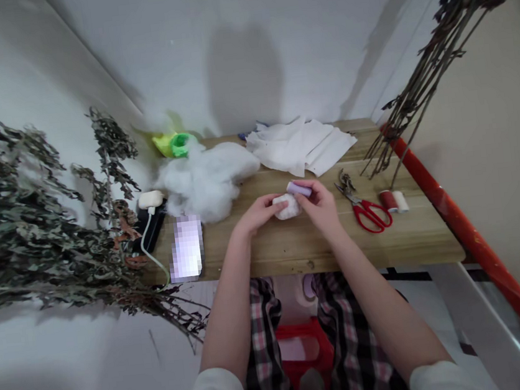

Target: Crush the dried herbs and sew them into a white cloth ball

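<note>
Above the middle of the wooden table, my left hand (262, 211) pinches a small, rounded white stuffed fabric piece (286, 208) by its left side. My right hand (320, 204) is closed around a spool of lilac thread (299, 189), held right beside the white piece's upper right edge. Whether the right fingers also touch the white piece I cannot tell. To the right of my right hand lie red-handled scissors (371, 215). Past them stand a dark red thread spool (388, 201) and a cream thread spool (400, 201), side by side.
Fluffy white stuffing (211, 178) covers the back left of the table (267, 253). White cloth pieces (299, 145) lie at the back. A lit phone (186, 248) with a cable and a white charger (150, 199) are at left. Dried plants (33, 227) crowd both sides.
</note>
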{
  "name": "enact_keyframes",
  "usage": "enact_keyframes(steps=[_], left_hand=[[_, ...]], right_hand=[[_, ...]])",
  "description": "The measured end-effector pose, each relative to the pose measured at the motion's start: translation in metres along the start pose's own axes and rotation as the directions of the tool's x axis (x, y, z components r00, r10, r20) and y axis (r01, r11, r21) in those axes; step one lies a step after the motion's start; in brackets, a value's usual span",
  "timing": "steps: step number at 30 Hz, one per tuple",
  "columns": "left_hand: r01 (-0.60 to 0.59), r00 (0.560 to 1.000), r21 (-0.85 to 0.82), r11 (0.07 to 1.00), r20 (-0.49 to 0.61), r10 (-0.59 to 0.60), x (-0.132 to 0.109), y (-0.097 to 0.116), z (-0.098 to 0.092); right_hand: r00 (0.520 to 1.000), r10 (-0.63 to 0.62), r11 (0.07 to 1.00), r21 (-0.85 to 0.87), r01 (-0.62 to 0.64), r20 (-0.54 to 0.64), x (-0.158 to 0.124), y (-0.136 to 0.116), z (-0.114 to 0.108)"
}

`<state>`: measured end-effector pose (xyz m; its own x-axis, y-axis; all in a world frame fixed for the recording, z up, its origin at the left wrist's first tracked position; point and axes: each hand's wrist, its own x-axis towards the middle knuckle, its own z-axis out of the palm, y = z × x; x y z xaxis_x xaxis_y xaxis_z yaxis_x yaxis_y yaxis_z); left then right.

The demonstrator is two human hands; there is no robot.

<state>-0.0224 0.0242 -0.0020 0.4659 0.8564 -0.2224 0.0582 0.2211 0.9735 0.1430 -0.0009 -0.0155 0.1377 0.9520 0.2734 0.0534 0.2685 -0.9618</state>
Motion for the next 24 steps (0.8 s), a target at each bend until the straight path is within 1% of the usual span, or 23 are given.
enact_keyframes(steps=[4, 8, 10, 13, 15, 18, 21, 24], left_hand=[[0.027, 0.996, 0.011, 1.0, -0.083, -0.026, 0.002, -0.001, 0.003], [0.032, 0.994, -0.045, 0.998, -0.101, -0.036, 0.005, -0.003, 0.005], [0.062, 0.992, -0.106, 0.992, -0.107, -0.074, 0.006, -0.003, 0.006], [0.146, 0.981, -0.177, 0.973, -0.104, -0.166, 0.004, 0.0, 0.008], [0.198, 0.972, -0.174, 0.965, -0.095, -0.217, 0.002, 0.003, 0.01], [0.24, 0.962, -0.14, 0.961, -0.102, -0.255, -0.001, 0.007, 0.011], [0.236, 0.959, -0.097, 0.967, -0.134, -0.248, -0.001, 0.006, 0.011], [0.186, 0.971, -0.051, 0.981, -0.143, -0.192, 0.003, 0.0, 0.009]], right_hand=[[1.0, -0.011, 0.999, 0.051, 0.013, -0.024, 0.001, -0.001, -0.001], [1.0, -0.015, 0.997, 0.08, 0.016, -0.021, 0.001, -0.002, 0.0], [1.0, -0.01, 0.998, 0.058, 0.011, -0.017, 0.0, -0.002, 0.0], [0.999, -0.019, 0.999, 0.027, 0.019, -0.028, -0.001, -0.002, 0.001], [0.999, -0.018, 1.0, 0.023, 0.019, -0.034, -0.001, -0.002, 0.002], [0.999, -0.007, 1.0, 0.02, 0.008, -0.041, -0.001, -0.002, 0.002], [0.999, 0.005, 1.0, 0.017, -0.004, -0.053, 0.0, -0.002, 0.003], [0.998, 0.02, 0.999, 0.027, -0.018, -0.068, 0.001, -0.001, 0.005]])
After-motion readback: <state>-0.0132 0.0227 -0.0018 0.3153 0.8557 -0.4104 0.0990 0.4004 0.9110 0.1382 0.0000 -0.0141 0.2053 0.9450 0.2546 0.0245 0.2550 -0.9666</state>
